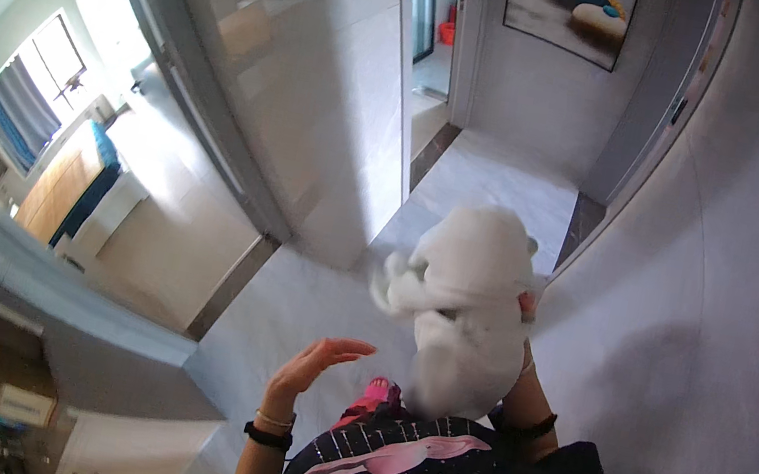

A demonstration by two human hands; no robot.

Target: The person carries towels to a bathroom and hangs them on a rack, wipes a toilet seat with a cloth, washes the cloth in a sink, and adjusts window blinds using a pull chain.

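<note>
A big white plush toy (474, 274) is held up in front of my body, somewhat blurred. A stubby limb sticks out on its left side, and a small red patch shows on its right edge. My right hand (528, 363) supports it from the right and behind; the toy covers most of the fingers. My left hand (321, 364) is off to the left of the toy, apart from it, with fingers stretched out and nothing in them.
Ahead lies a corridor with a pale marble floor (297, 299). On the left, a doorway opens to a bright room with a bed (69, 182). A framed picture (576, 13) hangs on the far wall. A smooth wall (698, 273) runs close along my right.
</note>
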